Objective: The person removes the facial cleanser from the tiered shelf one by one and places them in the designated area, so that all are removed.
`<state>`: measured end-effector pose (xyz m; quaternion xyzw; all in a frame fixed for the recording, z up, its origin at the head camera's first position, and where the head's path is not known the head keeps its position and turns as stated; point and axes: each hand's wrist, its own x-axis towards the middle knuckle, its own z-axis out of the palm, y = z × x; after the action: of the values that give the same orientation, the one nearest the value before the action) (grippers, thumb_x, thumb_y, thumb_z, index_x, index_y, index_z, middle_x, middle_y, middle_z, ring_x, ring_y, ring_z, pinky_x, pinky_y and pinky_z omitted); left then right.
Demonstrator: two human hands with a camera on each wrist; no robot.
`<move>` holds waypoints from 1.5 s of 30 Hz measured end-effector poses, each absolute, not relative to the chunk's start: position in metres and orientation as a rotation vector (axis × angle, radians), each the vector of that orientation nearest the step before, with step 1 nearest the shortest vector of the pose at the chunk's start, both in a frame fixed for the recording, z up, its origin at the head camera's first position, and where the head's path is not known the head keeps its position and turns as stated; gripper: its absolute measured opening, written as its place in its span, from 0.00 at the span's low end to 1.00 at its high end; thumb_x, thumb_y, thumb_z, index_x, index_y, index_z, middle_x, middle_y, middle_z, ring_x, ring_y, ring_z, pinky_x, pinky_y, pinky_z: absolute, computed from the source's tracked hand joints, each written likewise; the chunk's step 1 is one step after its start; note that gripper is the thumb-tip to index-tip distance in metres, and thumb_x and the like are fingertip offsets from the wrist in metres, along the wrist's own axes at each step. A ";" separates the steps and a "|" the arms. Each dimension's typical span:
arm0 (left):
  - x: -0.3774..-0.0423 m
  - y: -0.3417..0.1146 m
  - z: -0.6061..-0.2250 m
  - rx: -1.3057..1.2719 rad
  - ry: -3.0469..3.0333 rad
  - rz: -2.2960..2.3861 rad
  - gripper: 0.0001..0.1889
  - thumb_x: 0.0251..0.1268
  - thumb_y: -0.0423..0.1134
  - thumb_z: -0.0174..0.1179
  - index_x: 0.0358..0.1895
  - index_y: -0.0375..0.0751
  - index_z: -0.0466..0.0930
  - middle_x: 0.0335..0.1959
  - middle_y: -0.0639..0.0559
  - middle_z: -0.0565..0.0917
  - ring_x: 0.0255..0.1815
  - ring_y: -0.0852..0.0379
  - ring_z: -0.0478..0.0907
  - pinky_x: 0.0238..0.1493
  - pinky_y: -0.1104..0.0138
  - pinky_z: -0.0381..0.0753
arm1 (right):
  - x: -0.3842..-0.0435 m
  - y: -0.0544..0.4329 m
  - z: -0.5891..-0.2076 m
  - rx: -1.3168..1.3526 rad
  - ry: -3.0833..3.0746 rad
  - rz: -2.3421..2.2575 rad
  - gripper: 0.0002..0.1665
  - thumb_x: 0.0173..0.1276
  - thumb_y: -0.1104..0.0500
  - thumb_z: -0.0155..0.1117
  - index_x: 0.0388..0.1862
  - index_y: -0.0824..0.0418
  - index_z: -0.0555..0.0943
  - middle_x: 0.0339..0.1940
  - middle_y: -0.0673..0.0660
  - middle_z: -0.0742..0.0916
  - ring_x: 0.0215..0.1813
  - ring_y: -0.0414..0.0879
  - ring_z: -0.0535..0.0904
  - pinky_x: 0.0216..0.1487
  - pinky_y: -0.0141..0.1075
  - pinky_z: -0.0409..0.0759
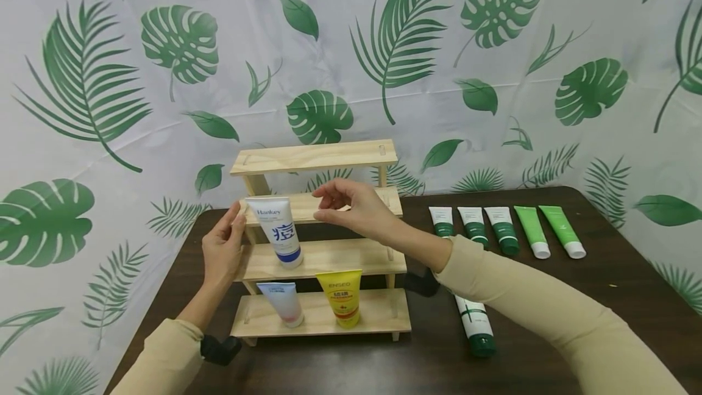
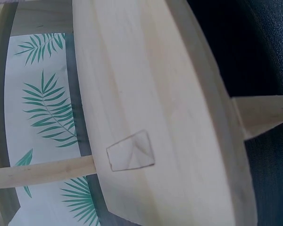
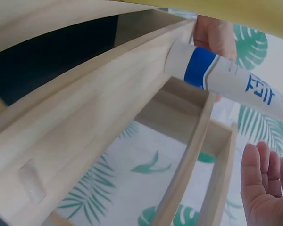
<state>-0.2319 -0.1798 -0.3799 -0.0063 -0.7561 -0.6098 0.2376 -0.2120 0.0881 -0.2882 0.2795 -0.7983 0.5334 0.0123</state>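
A white tube with blue lettering [image 1: 278, 231] stands cap down on the second tier from the bottom of a wooden display rack [image 1: 345, 256]. My left hand [image 1: 222, 249] grips the left end of the tier above, close beside the tube. To the tube's right my right hand [image 1: 351, 203] hovers before the rack, fingers loosely bent, nothing in them. In the right wrist view the same tube [image 3: 226, 77] is apart from the right hand's fingers [image 3: 254, 172]. A pale blue-pink tube [image 1: 282, 305] and a yellow tube [image 1: 341, 298] stand on the bottom tier.
On the dark table [image 1: 351, 370], right of the rack, lie several tubes in a row: white-and-green tubes [image 1: 501, 229] and light green tubes [image 1: 562, 230]. Another white-and-green tube [image 1: 476, 325] lies nearer, partly under the right sleeve [image 1: 526, 303]. A leaf-print cloth [image 1: 351, 66] hangs behind.
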 end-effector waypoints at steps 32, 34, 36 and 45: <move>-0.234 -0.181 -0.382 -0.016 -2.059 -1.701 0.20 0.68 0.36 0.55 0.61 0.35 0.73 0.62 0.46 0.74 0.43 0.83 0.73 0.43 0.86 0.72 | -0.221 0.042 -0.287 1.084 -2.432 1.680 0.19 0.61 0.66 0.66 0.51 0.68 0.78 0.45 0.62 0.85 0.47 0.48 0.82 0.47 0.28 0.80; -0.234 -0.181 -0.382 -0.020 -2.056 -1.702 0.20 0.68 0.36 0.55 0.61 0.35 0.73 0.61 0.45 0.74 0.43 0.83 0.73 0.43 0.86 0.72 | -0.221 0.042 -0.287 1.085 -2.430 1.673 0.17 0.61 0.66 0.66 0.50 0.69 0.78 0.44 0.62 0.85 0.45 0.47 0.82 0.46 0.28 0.80; -0.231 -0.180 -0.378 -0.023 -2.056 -1.705 0.20 0.68 0.36 0.55 0.61 0.34 0.72 0.61 0.44 0.74 0.42 0.83 0.73 0.43 0.86 0.72 | -0.221 0.041 -0.288 1.080 -2.427 1.656 0.16 0.61 0.66 0.65 0.49 0.69 0.79 0.43 0.62 0.86 0.44 0.46 0.82 0.45 0.27 0.80; -0.233 -0.181 -0.381 -0.020 -2.064 -1.672 0.20 0.68 0.40 0.56 0.61 0.37 0.74 0.60 0.45 0.75 0.40 0.79 0.74 0.41 0.87 0.72 | -0.221 0.040 -0.292 1.065 -2.394 1.655 0.14 0.62 0.67 0.65 0.47 0.69 0.80 0.41 0.62 0.86 0.42 0.45 0.82 0.45 0.31 0.81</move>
<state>-0.2327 -0.1809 -0.3812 -0.0072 -0.7543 -0.6110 0.2402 -0.2214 0.0399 -0.2920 0.3435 -0.7723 0.5339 0.0212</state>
